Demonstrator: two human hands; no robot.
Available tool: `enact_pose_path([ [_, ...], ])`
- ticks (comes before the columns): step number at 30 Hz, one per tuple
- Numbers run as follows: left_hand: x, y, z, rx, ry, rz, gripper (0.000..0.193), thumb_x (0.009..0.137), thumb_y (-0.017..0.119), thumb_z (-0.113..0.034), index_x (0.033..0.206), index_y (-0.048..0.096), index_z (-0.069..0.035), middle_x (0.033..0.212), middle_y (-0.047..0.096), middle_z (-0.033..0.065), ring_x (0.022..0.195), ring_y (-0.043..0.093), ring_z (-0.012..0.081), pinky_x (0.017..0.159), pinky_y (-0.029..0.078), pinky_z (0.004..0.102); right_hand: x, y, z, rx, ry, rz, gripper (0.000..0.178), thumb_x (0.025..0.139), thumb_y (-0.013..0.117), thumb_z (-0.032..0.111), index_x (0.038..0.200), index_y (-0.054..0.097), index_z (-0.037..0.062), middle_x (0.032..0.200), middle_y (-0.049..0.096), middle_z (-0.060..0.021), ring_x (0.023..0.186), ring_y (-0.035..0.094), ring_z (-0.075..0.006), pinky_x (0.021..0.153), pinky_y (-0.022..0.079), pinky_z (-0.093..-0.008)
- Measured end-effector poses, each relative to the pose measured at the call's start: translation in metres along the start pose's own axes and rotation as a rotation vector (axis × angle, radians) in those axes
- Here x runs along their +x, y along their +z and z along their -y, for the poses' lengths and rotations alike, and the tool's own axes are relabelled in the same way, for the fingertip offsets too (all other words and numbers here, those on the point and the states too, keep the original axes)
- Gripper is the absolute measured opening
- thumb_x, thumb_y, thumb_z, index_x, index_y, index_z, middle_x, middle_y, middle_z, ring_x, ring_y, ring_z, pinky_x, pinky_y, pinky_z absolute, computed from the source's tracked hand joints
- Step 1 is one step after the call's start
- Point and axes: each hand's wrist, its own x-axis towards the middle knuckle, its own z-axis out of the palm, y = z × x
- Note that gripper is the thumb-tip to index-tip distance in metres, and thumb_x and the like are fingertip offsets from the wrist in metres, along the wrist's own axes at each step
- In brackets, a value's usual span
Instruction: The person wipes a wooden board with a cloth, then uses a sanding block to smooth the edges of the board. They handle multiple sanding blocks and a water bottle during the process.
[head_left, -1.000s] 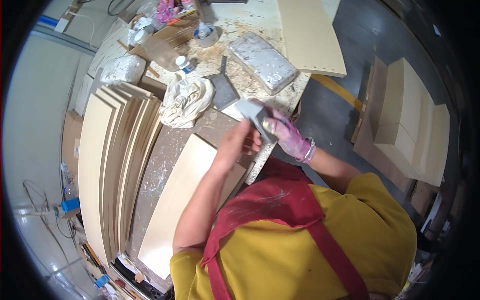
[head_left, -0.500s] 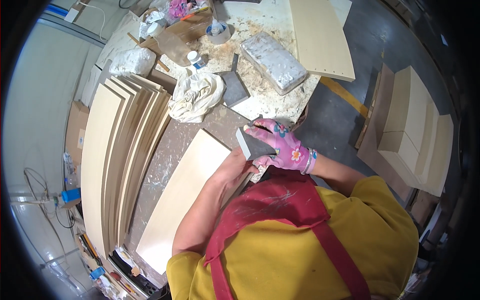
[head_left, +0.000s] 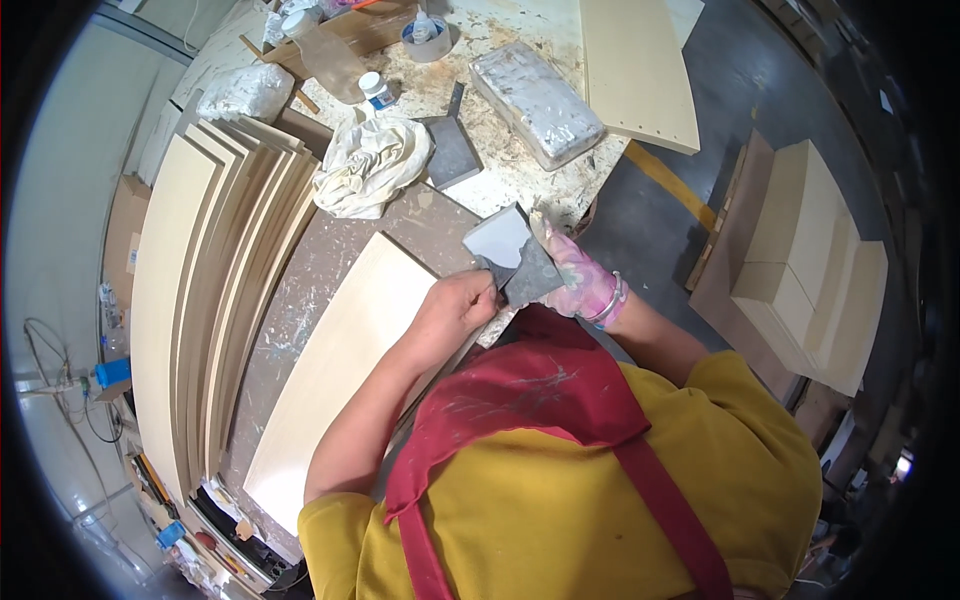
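A light grey sanding block [head_left: 495, 234] with dark sandpaper [head_left: 534, 277] folded about it is held out in front of my apron. My right hand [head_left: 578, 282], in a pink flowered glove, supports the block from its right side, one digit stretched up along the edge. At the paper's left edge, the fingers of my bare left hand [head_left: 455, 308] are curled closed, gripping it. Part of the block's pale face is uncovered. Below my left forearm lies a pale wooden panel [head_left: 335, 350] on the paint-spotted brown work surface [head_left: 290, 300].
Several curved pale panels [head_left: 190, 300] stand stacked at the left. Farther off are a white cloth [head_left: 370, 165], another dark sandpaper piece [head_left: 452, 150], a plastic-wrapped block [head_left: 538, 105], a small white bottle [head_left: 376, 90] and a tape roll [head_left: 427, 42]. More boards [head_left: 810, 270] stand at the right.
The block has turned so its pale face shows, and the sandpaper is now partly peeled or folded off it. My left hand has come up to the paper's edge; the gloved hand has rotated.
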Motion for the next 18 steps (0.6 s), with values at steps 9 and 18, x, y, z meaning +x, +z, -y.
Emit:
enact_pose_path([
  [9, 0.001, -0.004, 0.010, -0.740, -0.341, 0.104, 0.045, 0.097, 0.040, -0.049, 0.092, 0.053, -0.007, 0.088, 0.060, 0.0038, 0.084, 0.058, 0.0135, 0.071, 0.048, 0.0278, -0.014, 0.061, 0.000, -0.644, -0.275, -0.008, 0.047, 0.096, 0.049, 0.030, 0.133, 0.041, 0.0032, 0.076, 0.056, -0.0009, 0.058, 0.056, -0.0102, 0.056, 0.046, -0.0229],
  [18, 0.009, 0.019, 0.022, -1.033, -0.225, -0.084, 0.021, 0.096, 0.053, -0.027, 0.097, 0.061, -0.007, 0.082, 0.063, 0.0006, 0.073, 0.057, 0.0079, 0.064, 0.042, 0.0218, -0.032, 0.080, 0.011, -0.764, -0.414, 0.086, 0.059, 0.089, 0.059, 0.023, 0.139, 0.035, 0.0029, 0.101, 0.055, -0.0035, 0.087, 0.055, -0.0109, 0.077, 0.048, -0.0249],
])
